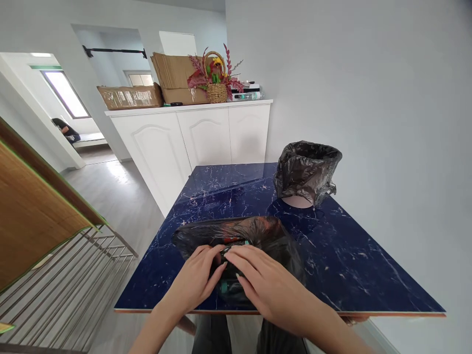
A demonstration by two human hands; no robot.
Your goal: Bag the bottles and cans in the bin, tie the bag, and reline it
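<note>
left hand (197,275) and right hand (267,280) curl over a filled black bag (271,233) near the front edge of a blue marbled table (346,255); whether either pinches the plastic, one cannot tell. a bag-lined bin (306,174) stands farther back, right.

Deep blue on the table (354,260), veined with white like marble! Here's a black bag (271,235), orange and teal showing through, and a white cabinet (210,132).

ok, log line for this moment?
left hand: on filled black plastic bag | right hand: on same bag | bag: at near edge of blue marbled table | bag-lined bin: upright, far right
</note>
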